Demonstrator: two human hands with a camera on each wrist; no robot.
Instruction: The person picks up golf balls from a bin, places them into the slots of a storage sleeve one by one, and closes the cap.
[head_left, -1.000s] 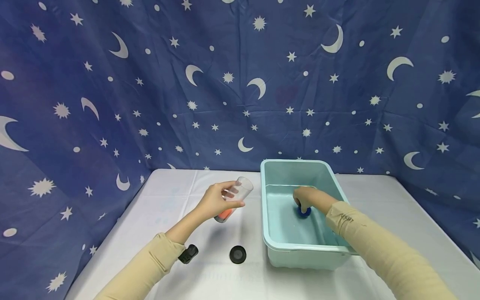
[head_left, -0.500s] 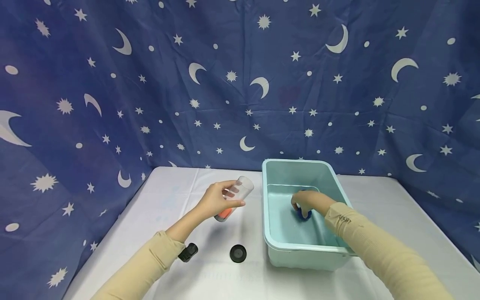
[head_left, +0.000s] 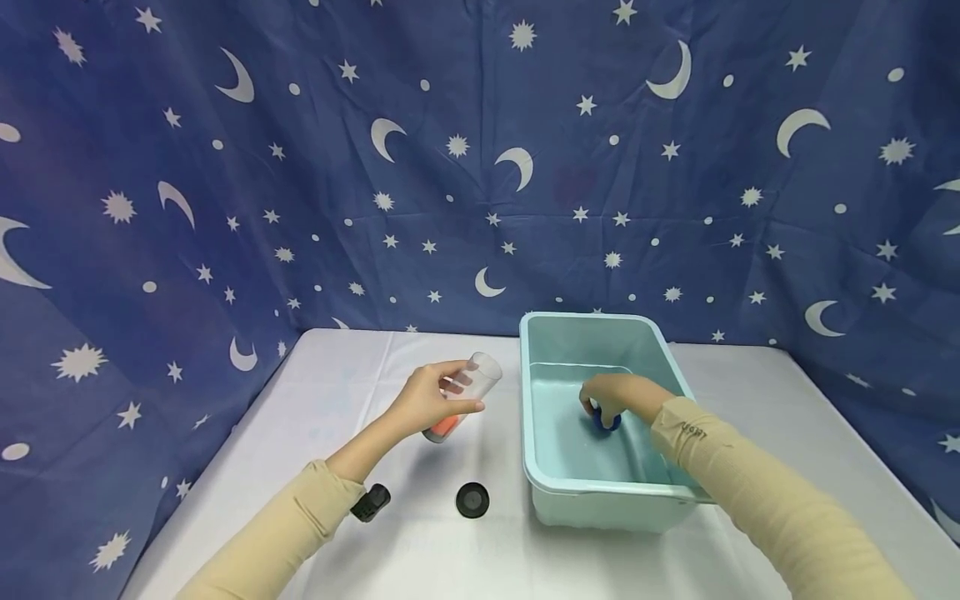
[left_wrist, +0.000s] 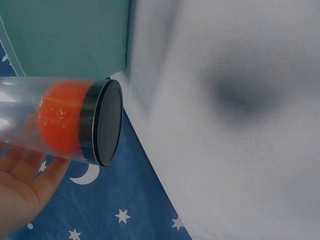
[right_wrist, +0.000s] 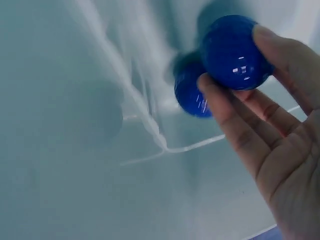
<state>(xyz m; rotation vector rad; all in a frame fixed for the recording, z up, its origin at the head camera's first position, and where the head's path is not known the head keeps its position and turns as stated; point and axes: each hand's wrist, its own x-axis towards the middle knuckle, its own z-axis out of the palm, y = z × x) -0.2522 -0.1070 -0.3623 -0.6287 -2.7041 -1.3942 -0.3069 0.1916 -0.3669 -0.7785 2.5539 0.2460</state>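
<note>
Head view: the left hand (head_left: 427, 402) is holding a clear tube (head_left: 474, 382) above the white table (head_left: 375, 567), fingers and thumb partly curled around its wall. The tube is tilting, its upper end pointing toward 1 o'clock, with an orange ball (left_wrist: 60, 117) resting at the lower end. The left wrist view is adding the detail: a black cap (left_wrist: 108, 122) is closing that lower end (turned toward 3 o'clock there), and the ball is lying right next to it.

At 3 o'clock from the tube, a pale teal bin (head_left: 600, 505) is standing on the table; the right hand (head_left: 611, 393) is reaching down inside. From above, the hand is hiding much of its grip — just a patch of blue is showing beneath it. The right wrist view is clearing this up: thumb and fingertips are pinching a blue ball (right_wrist: 237, 52), the hand only partly closed. That view alone is revealing a second blue ball (right_wrist: 191, 92), at 8 o'clock from the first; whether the two are touching, I cannot tell.

Head view only: a black disc (head_left: 472, 500) is lying at 6 o'clock from the tube, and a small black object (head_left: 372, 502) between 7 and 8 o'clock, beside the left cuff (head_left: 330, 496).
</note>
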